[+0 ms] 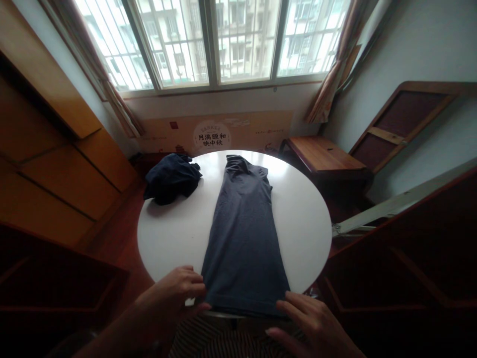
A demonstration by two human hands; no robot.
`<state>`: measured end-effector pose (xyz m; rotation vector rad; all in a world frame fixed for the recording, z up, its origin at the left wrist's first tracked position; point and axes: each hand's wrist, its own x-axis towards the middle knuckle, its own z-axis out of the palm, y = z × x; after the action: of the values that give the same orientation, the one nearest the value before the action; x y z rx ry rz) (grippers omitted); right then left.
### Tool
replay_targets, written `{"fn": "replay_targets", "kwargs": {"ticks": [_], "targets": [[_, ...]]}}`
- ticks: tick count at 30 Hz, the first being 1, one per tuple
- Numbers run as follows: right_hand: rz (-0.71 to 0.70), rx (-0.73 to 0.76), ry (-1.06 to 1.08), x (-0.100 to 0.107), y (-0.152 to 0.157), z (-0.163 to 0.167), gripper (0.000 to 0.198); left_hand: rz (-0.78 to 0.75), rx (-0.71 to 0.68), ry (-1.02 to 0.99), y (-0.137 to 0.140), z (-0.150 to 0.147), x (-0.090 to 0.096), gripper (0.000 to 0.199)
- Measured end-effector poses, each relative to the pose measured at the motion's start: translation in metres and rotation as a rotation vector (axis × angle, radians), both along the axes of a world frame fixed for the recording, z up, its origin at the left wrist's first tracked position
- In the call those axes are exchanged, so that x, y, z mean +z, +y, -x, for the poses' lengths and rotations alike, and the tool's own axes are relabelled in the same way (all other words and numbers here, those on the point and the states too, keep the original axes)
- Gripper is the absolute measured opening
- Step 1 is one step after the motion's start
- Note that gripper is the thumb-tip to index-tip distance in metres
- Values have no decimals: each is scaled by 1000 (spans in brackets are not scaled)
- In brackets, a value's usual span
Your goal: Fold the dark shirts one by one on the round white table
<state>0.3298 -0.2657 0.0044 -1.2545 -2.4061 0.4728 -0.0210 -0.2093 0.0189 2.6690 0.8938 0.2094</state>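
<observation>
Shirt (242,238) extends from between half-curled left hand (181,287) (grip unclear) and loosely open right hand (312,318). Squaring its hem (242,304) seems the step; next likely needs even pinching

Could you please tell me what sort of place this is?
Probably a room in a home: there is wooden furniture, curtains hang beside the window, and a grey garment lies on a round white table.

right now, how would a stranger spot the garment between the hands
In front of the window is a round white table. Down its middle, reaching the near edge, lies a grey garment. It lies mostly flat, unlike the darker crumpled bundle at the far left.
</observation>
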Motion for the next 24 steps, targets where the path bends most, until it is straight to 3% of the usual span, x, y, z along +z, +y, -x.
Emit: {"fn": "replay_targets", "kwargs": {"ticks": [2,4,7,10,12,15,18,21,24], "targets": [[-22,82,-18,15,20,25,27,-2,115,-86,38,-5,7,34],[-26,181,-53,25,46,59,31,5,286,-210,96,-12,9,41],[-38,305,-163,24,79,116,64,-6,579,-395,202,-29,8,40],[-11,242,-277,16,93,160,92,90,785,-439,298,-48,8,27],[45,217,-344,15,99,178,92,104,859,-451,346,-59,8,26],[174,233,-410,24,122,190,72,107,930,-464,394,-73,4,29],[211,74,-406,29,162,194,61,142,987,-472,423,-86,-8,34],[161,-66,-385,20,195,194,45,174,1023,-473,442,-98,-23,36],[164,-44,-333,4,206,193,24,176,1053,-471,458,-107,-34,29]]}}
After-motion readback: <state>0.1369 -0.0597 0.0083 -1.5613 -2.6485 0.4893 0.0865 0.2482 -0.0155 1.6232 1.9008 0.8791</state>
